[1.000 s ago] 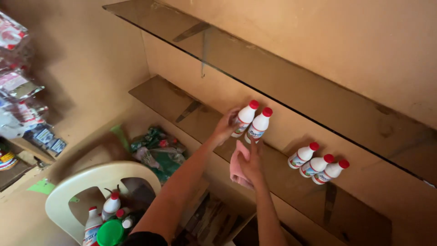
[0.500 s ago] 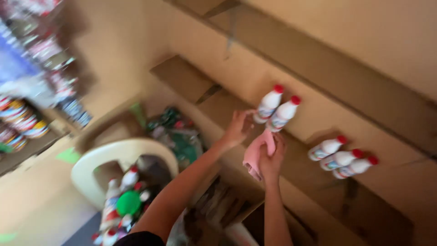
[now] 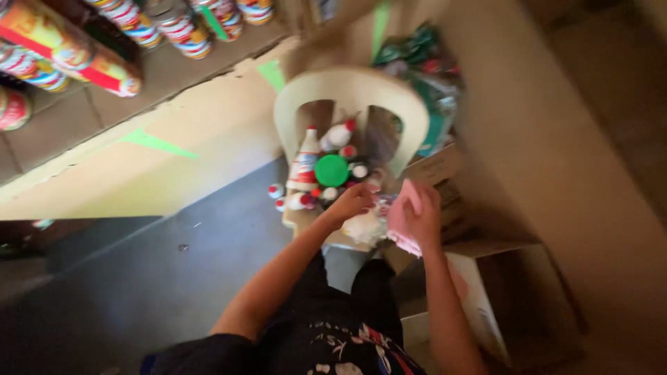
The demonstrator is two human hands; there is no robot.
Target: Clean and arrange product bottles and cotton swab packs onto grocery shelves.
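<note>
My right hand (image 3: 419, 217) holds a pink cloth (image 3: 401, 221), the fingers folded round it so it bunches against my palm, just above the front edge of the cream plastic chair (image 3: 351, 94). Beside it my left hand (image 3: 353, 201) reaches down to the chair's seat, fingers curled over a pale, blurred thing (image 3: 364, 228) that lies at the seat's front edge; I cannot tell whether they have closed on it or only touch it.

Past my knuckles the seat is crowded with white bottles with red caps (image 3: 304, 163): one stands upright near the middle, another (image 3: 337, 135) leans behind it towards the chair back, and smaller ones lie along the seat's left edge. A round green lid (image 3: 331, 170) sits among them, just beyond my left hand.

To the right of the chair stand cardboard boxes (image 3: 514, 298), the nearest one below my right forearm. Green packets (image 3: 424, 55) pile up behind the chair back. At the upper left a shelf (image 3: 83, 114) carries rows of labelled tins (image 3: 187, 35). The dark floor (image 3: 139, 278) spreads out to the left.
</note>
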